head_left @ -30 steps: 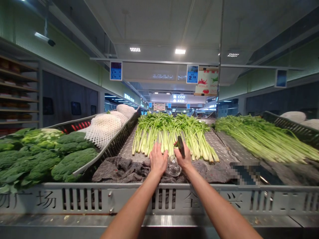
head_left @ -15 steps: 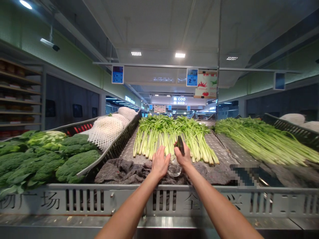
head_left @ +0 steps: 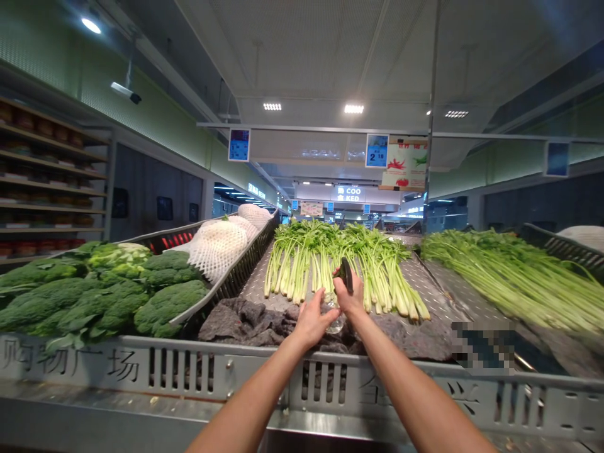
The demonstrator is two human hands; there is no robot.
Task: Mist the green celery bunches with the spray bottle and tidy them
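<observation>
A clear spray bottle with a black spray head is in front of me, over the near end of the celery. My right hand is closed round its upper part, just below the black head. Against the left side of the clear body is my left hand, thumb and fingers curved about it. Part of the bottle is hidden by both hands. Beyond them, a row of celery lies on a patterned metal shelf, leaves away from me and pale stalk ends towards me.
Dark crumpled cloth runs along the front, behind a grey slotted rail. Broccoli is heaped at left, beside vegetables in white foam nets and a black crate wall. A mirror at right reflects the celery.
My view has shifted slightly to the left. My left hand, earlier stretched out beside the bottle, now curves round its body. The right hand keeps its hold.
</observation>
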